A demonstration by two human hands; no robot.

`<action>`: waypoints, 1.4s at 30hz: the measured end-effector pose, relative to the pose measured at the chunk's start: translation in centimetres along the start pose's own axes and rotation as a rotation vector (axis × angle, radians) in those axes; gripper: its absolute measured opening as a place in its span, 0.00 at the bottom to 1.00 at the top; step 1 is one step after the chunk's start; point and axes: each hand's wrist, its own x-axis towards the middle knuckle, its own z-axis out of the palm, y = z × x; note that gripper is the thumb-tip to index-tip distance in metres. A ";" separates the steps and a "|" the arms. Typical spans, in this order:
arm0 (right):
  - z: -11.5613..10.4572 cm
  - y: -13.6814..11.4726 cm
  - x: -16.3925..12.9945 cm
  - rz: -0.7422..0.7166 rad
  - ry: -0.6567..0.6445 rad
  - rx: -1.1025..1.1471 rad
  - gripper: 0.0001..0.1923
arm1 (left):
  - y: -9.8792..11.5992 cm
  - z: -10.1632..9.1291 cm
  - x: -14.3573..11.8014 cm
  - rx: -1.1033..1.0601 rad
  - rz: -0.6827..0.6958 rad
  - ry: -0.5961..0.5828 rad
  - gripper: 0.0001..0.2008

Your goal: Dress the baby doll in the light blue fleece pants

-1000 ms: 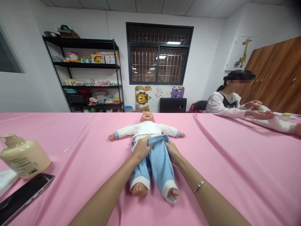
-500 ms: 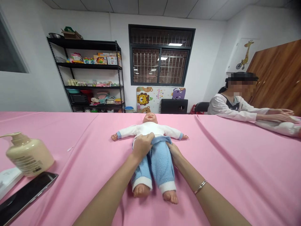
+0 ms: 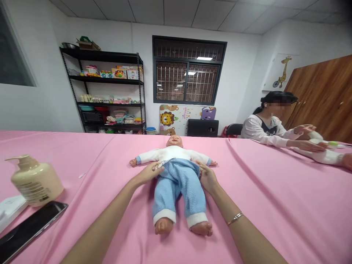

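A baby doll lies on its back on the pink cloth, head away from me, arms spread and feet towards me. It wears a white top with blue cuffs and fluffy blue trousers with white ankle bands. At the left side of the waist, my left hand is closed on the trousers' edge, close to the hem of the top. My right hand grips the waistband at the opposite hip, its fingertips partly hidden by the fabric. A bracelet circles my right wrist.
A beige pump bottle, a black phone and a white object are on the pink-covered table at left. Another person sits at right, handling a second doll. Behind stand a shelf and a window.
My left hand has moved from the middle of the waistband out to the doll's left-of-view hip. The waistband now lies across the top's hem. My right hand stays near its hip.
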 end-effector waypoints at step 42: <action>1.7 -0.7 -0.8 0.208 -0.014 0.023 0.18 | -2.1 2.4 0.1 -0.081 -0.022 0.315 0.15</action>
